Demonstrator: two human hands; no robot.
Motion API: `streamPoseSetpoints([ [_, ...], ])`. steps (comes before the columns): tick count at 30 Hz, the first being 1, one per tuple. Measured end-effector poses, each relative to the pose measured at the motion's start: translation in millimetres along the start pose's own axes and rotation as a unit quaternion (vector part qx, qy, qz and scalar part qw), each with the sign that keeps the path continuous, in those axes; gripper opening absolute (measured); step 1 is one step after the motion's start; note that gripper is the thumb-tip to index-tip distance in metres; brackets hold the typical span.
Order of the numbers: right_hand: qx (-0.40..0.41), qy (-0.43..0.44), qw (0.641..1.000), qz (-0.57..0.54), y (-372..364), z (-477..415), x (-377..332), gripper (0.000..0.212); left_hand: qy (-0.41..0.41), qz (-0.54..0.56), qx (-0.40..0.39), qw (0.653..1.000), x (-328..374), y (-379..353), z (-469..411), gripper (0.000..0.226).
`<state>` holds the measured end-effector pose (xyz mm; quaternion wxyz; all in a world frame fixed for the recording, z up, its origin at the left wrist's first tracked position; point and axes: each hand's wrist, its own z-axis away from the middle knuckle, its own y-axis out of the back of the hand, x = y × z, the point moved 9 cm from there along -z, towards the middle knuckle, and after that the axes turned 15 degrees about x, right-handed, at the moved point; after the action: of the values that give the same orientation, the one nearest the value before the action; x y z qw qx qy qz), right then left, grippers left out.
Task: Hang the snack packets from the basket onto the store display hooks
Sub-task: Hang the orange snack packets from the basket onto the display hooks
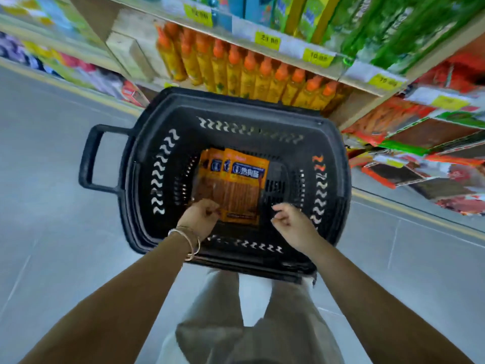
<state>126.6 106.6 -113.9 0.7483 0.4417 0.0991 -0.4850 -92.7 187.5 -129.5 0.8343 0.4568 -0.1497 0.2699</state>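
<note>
Floor (pixel 47 206): smooth grey tiles with thin pale joints.

Basket (pixel 131 227): black moulded plastic, rounded rectangle, walls pierced with rows of wavy slots; it stands on the floor against the shelving. Handle (pixel 90 158): thick black loop jutting from its left end.

Left hand (pixel 202 215): reaches into the basket, fingers curled at the lower left corner of the packets; whether it grips one cannot be told. Thin metal bangles (pixel 189 241) ring the wrist.

Snack packets (pixel 236 185): flat glossy orange pouches with dark blue label panels, overlapped in a small fan on the basket bottom.

Bottles (pixel 252 72): one row of slim yellow plastic bottles with orange caps, on a pale wooden shelf (pixel 294 60) carrying yellow price tags.

Right hand (pixel 291 222): over the basket just beside the packets, fingers curled in, holding nothing.

Display packets (pixel 420 143): red, orange and green flat pouches, blurred, at far right.
</note>
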Motion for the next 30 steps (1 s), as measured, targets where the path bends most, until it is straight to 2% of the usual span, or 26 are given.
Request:
streamPoseSetpoints([
  [4,-0.015,-0.105,0.994,-0.039,-53.3,-48.7,16.2,0.040,0.015,-0.016,-0.029,0.999,-21.5,-11.4,-44.7,0.024],
  [6,-0.005,-0.129,0.991,-0.019,-75.7,-71.4,34.2,0.046,0.029,-0.014,-0.035,0.999,-35.1,-23.3,-63.0,0.021],
  [8,0.019,-0.133,0.991,0.005,-92.8,-91.9,53.6,0.049,0.045,-0.009,-0.049,0.998,-51.2,-39.7,-76.3,0.018],
  [11,0.060,-0.131,0.990,0.011,-112.1,-124.1,77.4,0.041,0.060,-0.007,-0.096,0.994,-77.5,-71.9,-94.4,0.022],
  [14,0.103,-0.111,0.988,0.026,-122.8,-151.7,92.0,0.037,0.087,-0.012,-0.103,0.991,-98.7,-90.1,-113.2,0.023],
  [17,0.143,-0.098,0.983,0.053,-138.0,-177.0,102.4,0.047,0.133,0.013,-0.064,0.989,-116.1,-96.9,-133.6,0.024],
  [20,0.098,-0.169,0.979,0.064,-171.5,-185.4,107.8,0.065,0.188,0.015,0.008,0.982,-130.8,-87.3,-151.4,0.029],
  [22,0.083,-0.187,0.978,0.037,-192.4,-184.3,100.5,0.071,0.212,0.045,0.022,0.976,-133.9,-84.4,-159.3,0.030],
  [25,0.125,-0.165,0.978,0.027,-194.9,-182.7,89.2,0.072,0.223,0.054,0.032,0.973,-134.3,-80.3,-163.9,0.031],
  [28,0.135,-0.218,0.964,-0.074,-189.7,-187.3,99.3,0.074,0.243,0.074,0.021,0.967,-136.2,-79.8,-159.6,0.033],
  [30,0.122,-0.270,0.946,-0.133,-187.6,-190.7,109.1,0.089,0.239,0.069,0.022,0.968,-133.3,-78.1,-158.8,0.032],
])
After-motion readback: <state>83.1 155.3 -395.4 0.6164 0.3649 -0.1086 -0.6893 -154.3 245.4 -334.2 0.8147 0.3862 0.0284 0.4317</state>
